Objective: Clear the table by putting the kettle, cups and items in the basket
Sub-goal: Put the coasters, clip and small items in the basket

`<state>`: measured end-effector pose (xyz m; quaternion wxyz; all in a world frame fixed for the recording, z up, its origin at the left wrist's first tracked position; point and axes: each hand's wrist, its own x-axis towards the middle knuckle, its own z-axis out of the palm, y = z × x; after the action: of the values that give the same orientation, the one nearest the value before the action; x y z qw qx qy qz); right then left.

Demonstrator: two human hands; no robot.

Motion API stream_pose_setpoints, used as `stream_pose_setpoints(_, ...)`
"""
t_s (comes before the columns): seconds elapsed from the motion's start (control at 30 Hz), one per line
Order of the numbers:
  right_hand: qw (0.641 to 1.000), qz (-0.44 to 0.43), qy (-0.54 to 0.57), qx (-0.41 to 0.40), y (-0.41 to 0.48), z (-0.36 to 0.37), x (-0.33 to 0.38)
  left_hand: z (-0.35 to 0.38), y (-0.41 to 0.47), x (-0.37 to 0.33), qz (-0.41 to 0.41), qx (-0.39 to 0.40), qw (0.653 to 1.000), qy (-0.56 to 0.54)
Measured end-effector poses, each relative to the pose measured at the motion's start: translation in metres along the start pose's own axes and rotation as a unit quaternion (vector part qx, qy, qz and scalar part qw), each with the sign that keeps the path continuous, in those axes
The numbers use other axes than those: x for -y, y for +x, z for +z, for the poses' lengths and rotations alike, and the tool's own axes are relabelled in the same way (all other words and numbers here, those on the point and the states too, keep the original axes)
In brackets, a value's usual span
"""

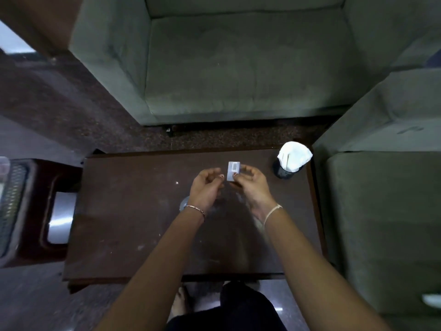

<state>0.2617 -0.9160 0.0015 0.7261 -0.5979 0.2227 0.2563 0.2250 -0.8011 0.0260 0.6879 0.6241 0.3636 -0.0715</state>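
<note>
Above the middle of the dark wooden table (133, 211), my right hand (251, 185) pinches a small grey packet with a barcode (233, 170). Beside it, my left hand (207, 185) hovers with curled fingers; its fingertip is near the packet's lower left edge, and I cannot tell whether it touches. A dark cup stuffed with white tissue (290, 161) stands at the table's far right corner. A basket with a mesh side (12, 201) sits at the far left edge of the view, on a stool. A round clear object (185, 203) lies on the table, partly hidden under my left wrist.
A grey-green armchair (238, 68) stands beyond the table and another sofa (381, 187) lines the right side. A dark wooden stool (52, 211) stands left of the table. Small white crumbs (177, 183) dot the tabletop. My foot (181, 304) shows below the near edge.
</note>
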Motion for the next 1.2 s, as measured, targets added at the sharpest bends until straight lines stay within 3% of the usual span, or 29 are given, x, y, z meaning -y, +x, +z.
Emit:
stream_pose_setpoints(0.27,0.996,-0.032,-0.022,0.084,-0.096,0.082,0.001,-0.099,-0.070,-0.017,0.080,0.019,0.995,-0.055)
stream_pose_setpoints(0.47,0.981,-0.030,-0.064,0.181,-0.167,0.166,-0.027,-0.218,-0.129,-0.021,0.135,-0.014,0.987,-0.085)
stream_pose_setpoints(0.83,0.957,-0.031,-0.086,0.275,-0.286,0.333,-0.105,-0.418,-0.228,0.005,0.176,-0.122,0.969,-0.126)
stream_pose_setpoints(1.2,0.934,0.009,-0.103,0.341,-0.288,0.460,-0.136,-0.530,-0.226,0.011,0.172,-0.216,0.945,-0.177)
